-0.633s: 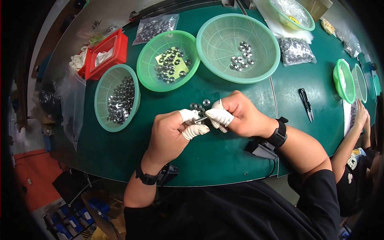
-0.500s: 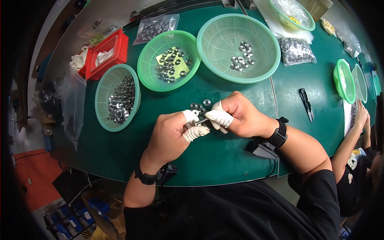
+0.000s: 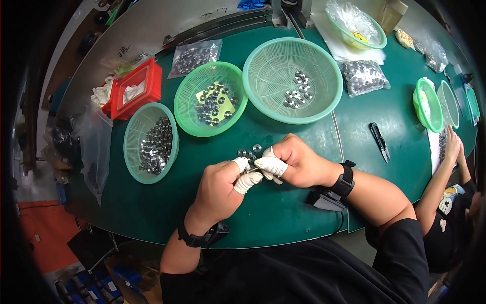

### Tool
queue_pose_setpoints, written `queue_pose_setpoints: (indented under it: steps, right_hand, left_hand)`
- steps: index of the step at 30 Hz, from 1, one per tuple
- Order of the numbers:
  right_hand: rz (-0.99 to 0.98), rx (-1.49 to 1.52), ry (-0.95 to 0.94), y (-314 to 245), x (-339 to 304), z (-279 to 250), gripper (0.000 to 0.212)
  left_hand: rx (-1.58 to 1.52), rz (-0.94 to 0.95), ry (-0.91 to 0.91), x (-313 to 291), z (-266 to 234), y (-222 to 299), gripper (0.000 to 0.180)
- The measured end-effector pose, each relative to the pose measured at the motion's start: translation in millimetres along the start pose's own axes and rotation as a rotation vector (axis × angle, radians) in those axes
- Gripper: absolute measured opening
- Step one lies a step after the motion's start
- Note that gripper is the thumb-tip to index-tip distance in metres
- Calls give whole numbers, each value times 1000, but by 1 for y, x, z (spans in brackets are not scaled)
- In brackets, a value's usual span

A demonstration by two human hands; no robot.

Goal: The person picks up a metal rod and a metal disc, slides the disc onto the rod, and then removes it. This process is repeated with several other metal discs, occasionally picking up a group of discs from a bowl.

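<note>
My left hand (image 3: 218,188) and my right hand (image 3: 298,163) meet over the green table, with white finger cots on the thumbs and fingertips. Both are closed in a pinch. Between them shows a sliver of a small shiny metal part (image 3: 251,171), mostly covered by my left fingers. My right fingertips touch or nearly touch it; whatever they grip is hidden. Just beyond the fingertips lie several small silver metal discs with centre holes (image 3: 257,148).
Mesh baskets stand beyond my hands: a full one at left (image 3: 130,147), a bright green one (image 3: 188,129) and a large one (image 3: 273,117) with fewer discs. Nearby are a red box (image 3: 152,83), bagged discs (image 3: 365,78) and black-handled snips (image 3: 378,142). A co-worker's hands (image 3: 452,147) work at right.
The whole view has shifted, so the table and baskets sit lower in the picture. Both hands keep their pinch close together over the same spot by the loose discs.
</note>
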State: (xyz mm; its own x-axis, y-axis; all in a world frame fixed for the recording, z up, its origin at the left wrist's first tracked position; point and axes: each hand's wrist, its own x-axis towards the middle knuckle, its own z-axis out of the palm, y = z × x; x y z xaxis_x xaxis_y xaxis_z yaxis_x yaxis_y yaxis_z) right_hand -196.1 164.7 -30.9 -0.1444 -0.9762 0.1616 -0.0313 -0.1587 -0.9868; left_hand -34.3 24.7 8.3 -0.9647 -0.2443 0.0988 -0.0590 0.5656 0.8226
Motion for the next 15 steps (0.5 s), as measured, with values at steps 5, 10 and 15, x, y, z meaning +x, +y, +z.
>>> queue_pose_setpoints:
  steps: [5,10,15]
  right_hand:
    - [-19,-24,-10,0,1,0,32]
    - [-6,-30,-11,-5,2,-1,34]
    - [-98,-133,68,-23,5,2,34]
  left_hand:
    - [10,-58,-47,1,3,4,24]
    - [-48,-40,-32,1,2,9,26]
    - [-392,-146,41,-14,2,-1,47]
